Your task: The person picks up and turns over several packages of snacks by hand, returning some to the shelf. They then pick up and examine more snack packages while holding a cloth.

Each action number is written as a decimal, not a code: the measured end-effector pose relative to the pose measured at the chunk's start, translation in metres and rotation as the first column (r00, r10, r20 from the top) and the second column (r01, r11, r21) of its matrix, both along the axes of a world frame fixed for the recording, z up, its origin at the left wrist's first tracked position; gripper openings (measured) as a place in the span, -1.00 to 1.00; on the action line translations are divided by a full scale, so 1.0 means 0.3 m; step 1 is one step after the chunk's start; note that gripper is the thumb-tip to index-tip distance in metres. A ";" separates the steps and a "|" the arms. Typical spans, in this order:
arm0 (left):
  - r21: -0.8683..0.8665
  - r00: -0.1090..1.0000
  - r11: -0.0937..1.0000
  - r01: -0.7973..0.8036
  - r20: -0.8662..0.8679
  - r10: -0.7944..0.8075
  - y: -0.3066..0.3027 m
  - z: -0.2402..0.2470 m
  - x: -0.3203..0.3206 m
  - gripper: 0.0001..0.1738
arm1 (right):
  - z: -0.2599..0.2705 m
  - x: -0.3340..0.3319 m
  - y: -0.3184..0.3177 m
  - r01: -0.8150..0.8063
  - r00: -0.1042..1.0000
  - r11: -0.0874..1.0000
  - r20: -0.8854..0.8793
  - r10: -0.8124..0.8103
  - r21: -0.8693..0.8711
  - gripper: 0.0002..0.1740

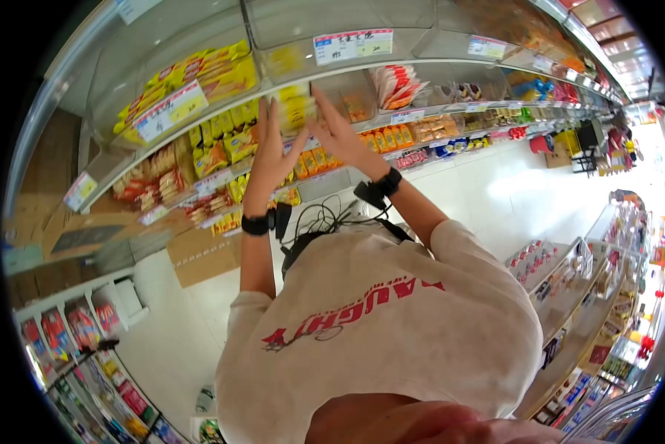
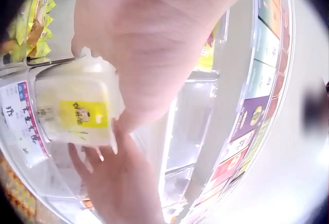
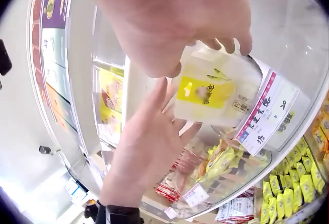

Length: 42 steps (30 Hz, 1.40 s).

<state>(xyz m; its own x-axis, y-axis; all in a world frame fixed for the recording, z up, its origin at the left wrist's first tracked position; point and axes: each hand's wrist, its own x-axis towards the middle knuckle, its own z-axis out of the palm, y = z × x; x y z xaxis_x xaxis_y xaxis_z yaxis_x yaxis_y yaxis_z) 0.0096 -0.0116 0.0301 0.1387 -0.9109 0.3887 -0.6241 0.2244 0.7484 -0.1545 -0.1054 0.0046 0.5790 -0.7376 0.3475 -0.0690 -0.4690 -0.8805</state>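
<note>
Both hands hold a whitish plastic pack with a yellow label (image 1: 294, 109) between them, at the front of an upper shelf bin. In the head view, the left hand (image 1: 275, 155) lies along the pack's left side and the right hand (image 1: 340, 135) along its right side, thumbs toward its near end. The left wrist view shows the yellow label of the pack (image 2: 82, 113) facing the camera, beside the left hand (image 2: 149, 44). In the right wrist view, fingertips of the right hand (image 3: 180, 18) reach over one edge of the pack (image 3: 216, 88); the left hand (image 3: 149, 142) reaches its opposite edge.
A price tag (image 1: 353, 46) is fixed to the shelf edge by the pack. Yellow snack bags (image 1: 214, 70) fill the bin to the left; red-and-white packets (image 1: 397, 85) stand to the right. Lower shelves carry orange packs (image 1: 388, 138). A cardboard box (image 1: 203, 255) sits below.
</note>
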 end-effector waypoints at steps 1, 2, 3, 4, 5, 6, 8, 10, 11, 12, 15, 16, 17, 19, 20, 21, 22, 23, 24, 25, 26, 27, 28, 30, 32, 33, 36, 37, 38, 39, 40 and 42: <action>0.014 1.000 1.000 -0.002 0.005 0.001 0.020 0.024 -0.002 -0.13 | 0.001 -0.025 0.027 -0.028 1.000 0.996 0.016 0.026 0.088 -0.27; 0.032 1.000 0.999 -0.006 0.008 0.005 0.042 0.045 -0.006 -0.18 | 0.082 -0.058 0.073 -0.064 0.998 0.969 0.006 0.065 0.240 -0.26; 0.052 1.000 0.999 -0.010 0.015 0.009 0.064 0.069 -0.005 -0.22 | 0.093 -0.078 0.102 -0.040 0.999 0.971 0.028 0.035 0.237 -0.28; 0.034 1.000 0.999 -0.019 -0.015 0.019 0.082 0.108 -0.008 -0.32 | 0.099 -0.094 0.122 -0.016 0.999 0.972 0.051 0.004 0.234 -0.31; 0.019 0.998 0.999 -0.030 -0.046 0.031 0.101 0.151 -0.018 -0.41 | 0.106 -0.118 0.133 0.007 0.997 0.972 0.073 -0.025 0.233 -0.33; 0.006 0.996 0.999 -0.044 -0.077 0.044 0.116 0.170 -0.030 -0.50 | 0.118 -0.151 0.137 -0.028 0.999 0.965 0.046 0.016 0.260 -0.38; 0.047 0.984 0.999 -0.020 -0.175 0.028 0.135 0.168 -0.037 -0.65 | 0.159 -0.231 0.134 -0.105 0.994 0.943 0.003 0.110 0.315 -0.47; 0.023 0.974 0.999 -0.042 -0.221 0.046 0.131 0.164 -0.052 -0.86 | 0.222 -0.306 0.133 -0.113 0.989 0.943 -0.059 0.138 0.312 -0.57; 0.059 0.978 0.998 -0.014 -0.209 0.026 0.131 0.177 -0.066 -0.87 | 0.250 -0.346 0.127 -0.121 0.984 0.943 -0.088 0.155 0.309 -0.61; 0.096 0.980 0.995 0.010 -0.196 0.009 0.135 0.210 -0.085 -0.88 | 0.269 -0.384 0.118 -0.091 0.991 0.941 -0.066 0.118 0.325 -0.63; 0.137 0.985 0.990 0.013 -0.170 0.010 0.113 0.242 -0.167 -0.88 | 0.275 -0.495 0.059 -0.031 0.999 0.943 0.022 0.025 0.332 -0.69; 0.144 0.987 0.990 -0.001 -0.161 0.024 0.107 0.247 -0.200 -0.88 | 0.252 -0.535 0.022 -0.012 0.998 0.951 0.063 -0.008 0.308 -0.70; 0.155 0.986 0.988 -0.009 -0.160 0.034 0.096 0.248 -0.234 -0.88 | 0.234 -0.571 -0.015 0.007 0.993 0.958 0.107 -0.040 0.287 -0.72; 0.171 0.986 0.985 -0.023 -0.157 0.050 0.057 0.234 -0.304 -0.88 | 0.218 -0.634 -0.089 0.093 0.978 0.956 0.156 -0.140 0.278 -0.73; 0.159 0.989 0.987 -0.017 -0.143 0.040 0.040 0.216 -0.335 -0.89 | 0.206 -0.666 -0.115 0.140 0.964 0.949 0.181 -0.196 0.281 -0.74; 0.157 0.986 0.987 -0.020 -0.158 0.045 0.020 0.191 -0.369 -0.88 | 0.192 -0.700 -0.139 0.162 0.956 0.945 0.193 -0.222 0.283 -0.74; 0.156 0.984 0.988 -0.021 -0.173 0.048 -0.005 0.169 -0.406 -0.86 | 0.177 -0.735 -0.164 0.186 0.947 0.940 0.204 -0.249 0.285 -0.74; 0.157 0.981 0.987 -0.019 -0.190 0.049 -0.028 0.154 -0.441 -0.84 | 0.157 -0.768 -0.186 0.212 0.937 0.933 0.212 -0.279 0.292 -0.74; 0.142 0.984 0.990 -0.007 -0.177 0.032 -0.052 0.172 -0.486 -0.76 | 0.122 -0.796 -0.210 0.195 0.926 0.927 0.251 -0.281 0.319 -0.74; 0.140 0.987 0.990 -0.017 -0.155 0.039 -0.070 0.172 -0.519 -0.75 | 0.086 -0.825 -0.231 0.205 0.927 0.919 0.234 -0.293 0.338 -0.74; 0.132 0.990 0.991 -0.027 -0.136 0.045 -0.094 0.168 -0.548 -0.73 | 0.053 -0.851 -0.257 0.215 0.929 0.911 0.216 -0.302 0.352 -0.74; 0.121 0.992 0.992 -0.037 -0.118 0.052 -0.121 0.163 -0.574 -0.72 | 0.036 -0.868 -0.288 0.224 0.930 0.905 0.197 -0.309 0.360 -0.74; 0.144 0.984 0.988 -0.046 -0.163 0.070 -0.143 0.149 -0.598 -0.70 | 0.020 -0.880 -0.321 0.232 0.941 0.924 0.169 -0.292 0.302 -0.73; 0.190 0.964 0.980 -0.053 -0.248 0.100 -0.185 0.110 -0.632 -0.65 | -0.010 -0.889 -0.392 0.248 0.956 0.951 0.116 -0.271 0.183 -0.71; 0.153 0.982 0.985 -0.086 -0.153 0.109 -0.234 0.103 -0.677 -0.60 | -0.079 -0.869 -0.499 0.280 0.955 0.960 0.094 -0.281 0.028 -0.65; 0.136 0.988 0.986 -0.099 -0.105 0.114 -0.253 0.098 -0.698 -0.58 | -0.117 -0.851 -0.550 0.294 0.953 0.955 0.084 -0.289 -0.048 -0.62; 0.108 0.985 0.994 -0.017 -0.167 0.035 -0.314 0.058 -0.720 -0.51 | -0.187 -0.791 -0.684 0.215 0.940 0.938 -0.203 -0.274 -0.272 -0.50; 0.092 0.987 0.995 -0.025 -0.154 0.039 -0.333 0.058 -0.729 -0.54 | -0.220 -0.771 -0.731 0.094 0.934 0.969 -0.317 -0.165 -0.227 -0.41; 0.078 0.989 0.997 -0.030 -0.141 0.041 -0.349 0.060 -0.742 -0.56 | -0.260 -0.757 -0.773 -0.021 0.905 0.986 -0.423 -0.053 -0.168 -0.32; 0.064 0.991 0.997 -0.031 -0.128 0.039 -0.360 0.061 -0.748 -0.59 | -0.283 -0.743 -0.792 -0.127 0.854 0.987 -0.516 0.060 -0.096 -0.22; 0.107 0.993 0.993 -0.041 -0.105 0.053 -0.371 0.052 -0.741 -0.63 | -0.278 -0.725 -0.799 -0.143 0.795 0.989 -0.600 0.088 -0.046 -0.21; 0.187 0.995 0.981 -0.060 -0.062 0.072 -0.397 0.010 -0.719 -0.70 | -0.266 -0.703 -0.809 -0.153 0.648 0.986 -0.748 0.145 0.058 -0.19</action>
<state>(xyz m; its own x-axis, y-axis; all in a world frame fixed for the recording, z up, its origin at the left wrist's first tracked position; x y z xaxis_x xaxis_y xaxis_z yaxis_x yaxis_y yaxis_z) -0.2061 -0.1306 0.0330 0.2213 -0.9540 0.2024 -0.5794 0.0383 0.8141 -0.3653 -0.3482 -0.0751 0.7476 -0.6169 -0.2460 -0.6296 -0.5406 -0.5580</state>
